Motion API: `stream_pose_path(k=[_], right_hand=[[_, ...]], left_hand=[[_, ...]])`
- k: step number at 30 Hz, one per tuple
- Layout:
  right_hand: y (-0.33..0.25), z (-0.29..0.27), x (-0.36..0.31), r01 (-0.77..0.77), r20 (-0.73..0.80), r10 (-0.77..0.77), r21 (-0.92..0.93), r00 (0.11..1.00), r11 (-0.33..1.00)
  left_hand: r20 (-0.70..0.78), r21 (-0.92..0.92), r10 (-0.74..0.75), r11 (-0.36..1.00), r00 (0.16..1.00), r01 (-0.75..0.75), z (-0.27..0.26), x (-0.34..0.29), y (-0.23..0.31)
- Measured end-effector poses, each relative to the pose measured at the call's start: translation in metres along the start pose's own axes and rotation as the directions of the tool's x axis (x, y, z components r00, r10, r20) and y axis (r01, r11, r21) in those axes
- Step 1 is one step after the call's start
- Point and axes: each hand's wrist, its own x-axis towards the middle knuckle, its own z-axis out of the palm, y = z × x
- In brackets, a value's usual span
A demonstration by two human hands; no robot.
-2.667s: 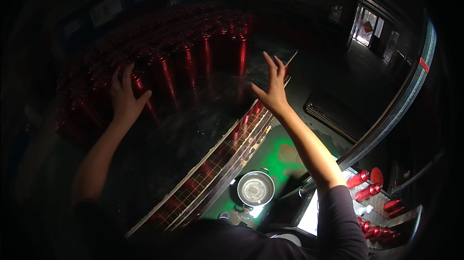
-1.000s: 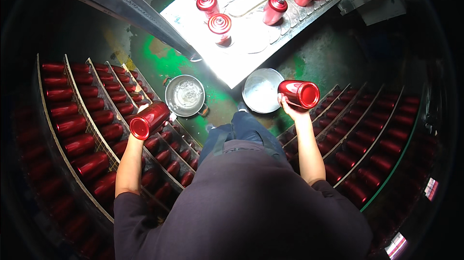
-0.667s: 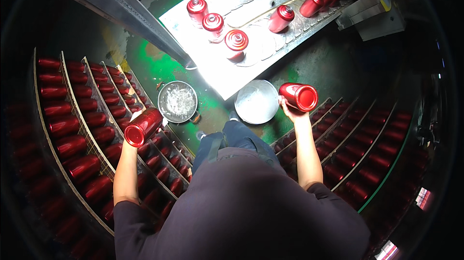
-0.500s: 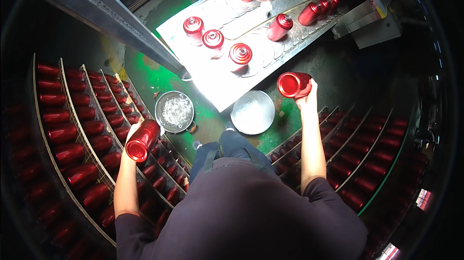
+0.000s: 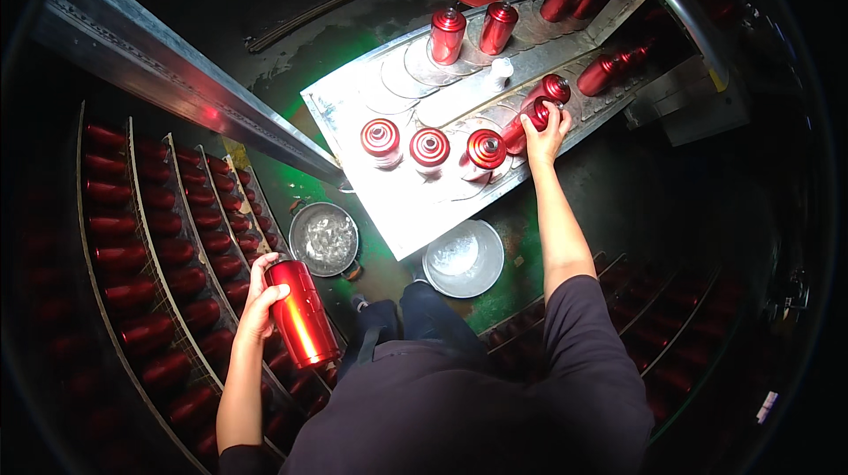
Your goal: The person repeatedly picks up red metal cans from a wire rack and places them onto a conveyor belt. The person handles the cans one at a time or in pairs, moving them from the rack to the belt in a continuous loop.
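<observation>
My left hand (image 5: 262, 300) is closed round a shiny red metal bottle (image 5: 306, 323), held tilted over the rack on the left. My right hand (image 5: 548, 134) reaches out over the bright conveyor table (image 5: 393, 214), its fingers wrapped round another red bottle (image 5: 519, 132) at the right edge of the belt. That one leans slightly and sits between a standing red bottle (image 5: 485, 149) and one just behind it (image 5: 556, 86). Two more bottles, a middle one (image 5: 430, 148) and a left one (image 5: 381, 138), stand upright nearby with stepped tops. Whether the right-hand bottle touches the belt I cannot tell.
Slatted racks of red bottles (image 5: 132, 254) flank me on the left, with more in shadow on the right. A handled pan (image 5: 324, 239) and a round metal basin (image 5: 464, 260) stand below the table. A metal beam (image 5: 208, 69) slants across the upper left.
My right hand has carried its bottle forward from beside the table onto the conveyor area. My left hand has turned its bottle, so its side now shows rather than its base.
</observation>
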Motion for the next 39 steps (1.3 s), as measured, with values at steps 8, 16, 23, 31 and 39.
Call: stream_pose_path(k=[8,16,23,31,39], right_hand=[[0.017,-0.007,0.001,0.177,0.238,-0.186,0.057,0.953,0.983],[0.010,-0.066,0.015,0.142,0.271,-0.152,0.056,0.950,0.988],[0.011,-0.153,-0.091,-0.312,0.246,0.263,0.186,0.933,0.932],[0.012,-0.210,-0.218,-0.668,0.311,0.599,0.208,0.738,0.714],[-0.043,-0.199,-0.186,-0.592,0.407,0.451,0.355,0.795,0.723]], left_hand=[[0.061,0.675,0.483,0.624,0.873,-0.393,0.098,0.013,0.057],[0.299,0.683,0.839,0.146,0.455,-0.716,0.174,0.131,0.080],[0.283,0.675,0.870,0.117,0.403,-0.728,0.204,0.276,0.028],[0.283,0.742,0.773,0.199,0.568,-0.640,0.209,0.312,-0.042],[0.237,0.737,0.704,0.319,0.670,-0.596,0.207,0.217,-0.038]])
